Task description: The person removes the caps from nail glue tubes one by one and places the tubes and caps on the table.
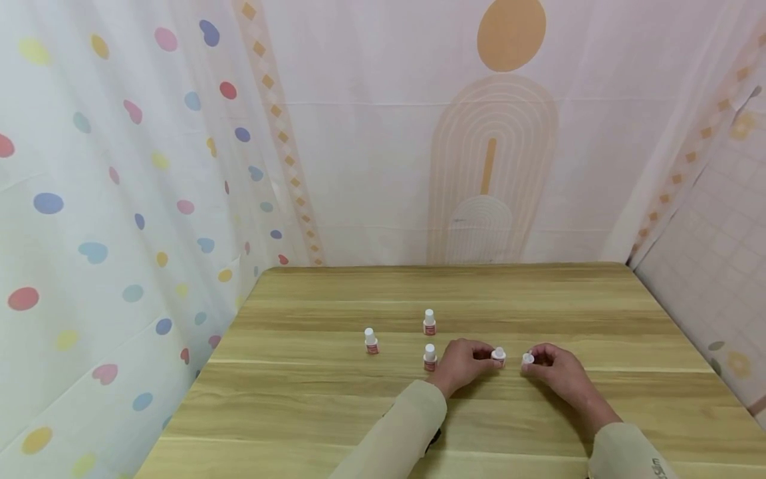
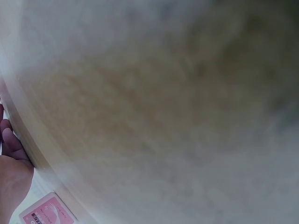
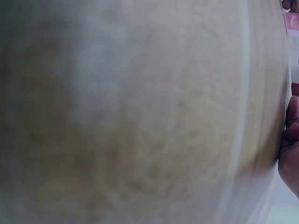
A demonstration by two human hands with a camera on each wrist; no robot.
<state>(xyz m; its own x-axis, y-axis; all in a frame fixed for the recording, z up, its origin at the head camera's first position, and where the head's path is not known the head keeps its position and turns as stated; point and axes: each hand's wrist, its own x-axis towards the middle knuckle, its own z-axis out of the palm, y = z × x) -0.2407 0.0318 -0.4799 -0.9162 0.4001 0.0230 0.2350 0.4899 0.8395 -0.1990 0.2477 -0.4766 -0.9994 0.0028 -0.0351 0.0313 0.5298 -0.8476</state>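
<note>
In the head view my left hand (image 1: pixel 463 364) pinches a small white bottle (image 1: pixel 499 360) with a pink-red label, upright on the table; its narrow top looks uncapped. Just to the right, my right hand (image 1: pixel 560 374) pinches a small white cap-like piece (image 1: pixel 527 360), apart from the bottle. Beside the left wrist stands a capped bottle (image 1: pixel 429 359). Two more capped bottles stand farther off, one behind (image 1: pixel 429 323) and one to the left (image 1: pixel 371 342). A pink label (image 2: pixel 49 212) shows large in the left wrist view; both wrist views are mostly blurred tabletop.
The wooden table (image 1: pixel 335 412) reaches back to a patterned curtain (image 1: pixel 371 166). Another curtain with coloured dots (image 1: pixel 120 266) hangs along the left side. Light sleeves (image 1: pixel 397 432) cover both forearms.
</note>
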